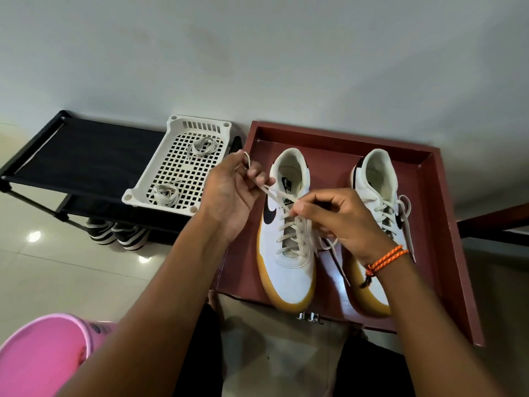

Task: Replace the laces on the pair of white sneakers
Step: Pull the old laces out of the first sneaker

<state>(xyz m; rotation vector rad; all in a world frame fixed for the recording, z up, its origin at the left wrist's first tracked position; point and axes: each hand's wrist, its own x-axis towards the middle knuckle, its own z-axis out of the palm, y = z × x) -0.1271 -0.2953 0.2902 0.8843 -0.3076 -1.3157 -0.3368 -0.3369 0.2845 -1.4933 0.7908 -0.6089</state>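
Two white sneakers with gum soles stand side by side in a dark red tray [446, 253], toes toward me. The left sneaker [289, 270] is laced; its cream lace [273, 193] runs up and left from the top eyelets. My left hand [229, 190] pinches the end of that lace above the tray's left edge. My right hand [340, 219] pinches the lace near the top eyelets and covers part of the right sneaker [378, 181], whose loose lace ends hang over its right side.
A white perforated basket [148, 181] holding two bundled cream laces [166, 194] sits on a black shoe rack [71, 156] at left. Black-and-white shoes [117, 232] stand under the rack. A pink bucket [43, 356] is at bottom left. A pale wall runs behind.
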